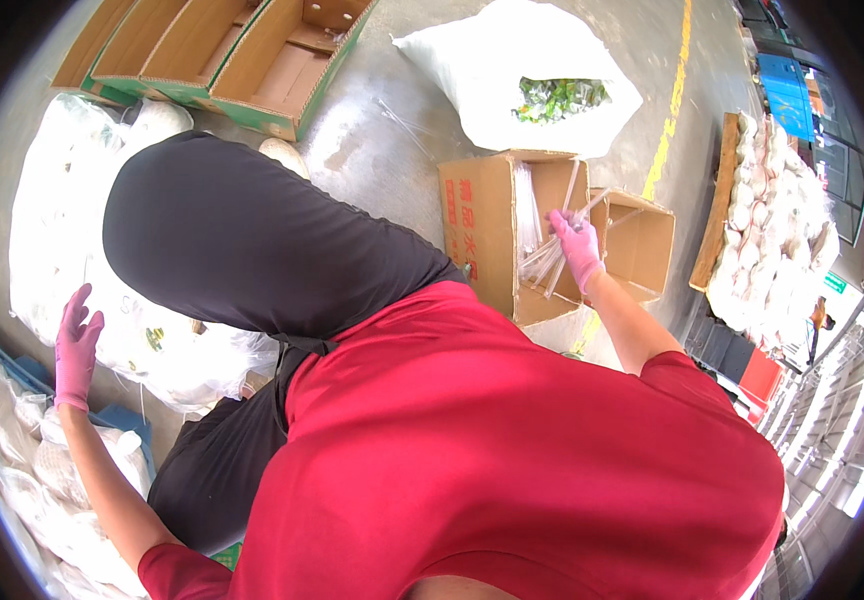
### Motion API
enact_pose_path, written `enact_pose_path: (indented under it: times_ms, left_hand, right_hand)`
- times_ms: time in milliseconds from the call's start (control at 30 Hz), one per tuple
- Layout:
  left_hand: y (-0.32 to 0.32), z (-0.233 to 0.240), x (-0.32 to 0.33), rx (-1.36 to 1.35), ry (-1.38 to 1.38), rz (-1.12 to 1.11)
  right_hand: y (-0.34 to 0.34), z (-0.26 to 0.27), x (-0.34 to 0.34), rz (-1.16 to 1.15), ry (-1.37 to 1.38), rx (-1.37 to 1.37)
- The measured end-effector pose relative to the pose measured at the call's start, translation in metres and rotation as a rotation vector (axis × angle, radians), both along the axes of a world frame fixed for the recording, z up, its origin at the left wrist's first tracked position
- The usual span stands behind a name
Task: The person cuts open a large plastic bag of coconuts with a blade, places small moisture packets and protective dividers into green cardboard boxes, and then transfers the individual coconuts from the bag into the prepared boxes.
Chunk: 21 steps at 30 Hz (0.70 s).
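My right hand [576, 244], in a pink glove, grips a loose bunch of thin, clear plastic strips [546, 262]. It is at the mouth of a cardboard box [456, 225] with red printing on its side. More pale strips [527, 202] stand inside that box along one wall. My left hand [75, 352], also gloved in pink, hangs in the air with its fingers apart and nothing in it. Beside and below it lie large white plastic bags [64, 217], whose contents are mostly hidden.
A second cardboard box [645, 244] adjoins the first. Behind them stands a white sack [469, 67] with green and orange wrapper-like pieces [559, 99]. Several open cartons [263, 112] line the upper left. Loose strips [405, 127] lie on the floor. Netted white bundles [769, 225] are stacked right.
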<state>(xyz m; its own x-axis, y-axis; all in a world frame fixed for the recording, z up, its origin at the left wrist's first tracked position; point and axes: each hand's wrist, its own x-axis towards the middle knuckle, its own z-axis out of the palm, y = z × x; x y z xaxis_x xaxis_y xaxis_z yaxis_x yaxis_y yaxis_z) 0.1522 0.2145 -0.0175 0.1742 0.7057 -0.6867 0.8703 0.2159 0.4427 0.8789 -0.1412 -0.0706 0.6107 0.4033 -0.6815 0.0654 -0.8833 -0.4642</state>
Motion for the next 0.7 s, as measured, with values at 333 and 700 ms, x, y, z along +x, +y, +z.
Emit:
enact_pose_path:
  times_ms: [333,700]
  left_hand:
    - [0.037,-0.013,0.053,-0.174,0.031,0.040]
    - [0.113,-0.024,0.063,-0.181,-0.024,0.141]
  right_hand:
    - [0.036,-0.148,0.002,0.010,-0.269,-0.293]
    - [0.179,-0.025,0.086,-0.395,0.105,0.349]
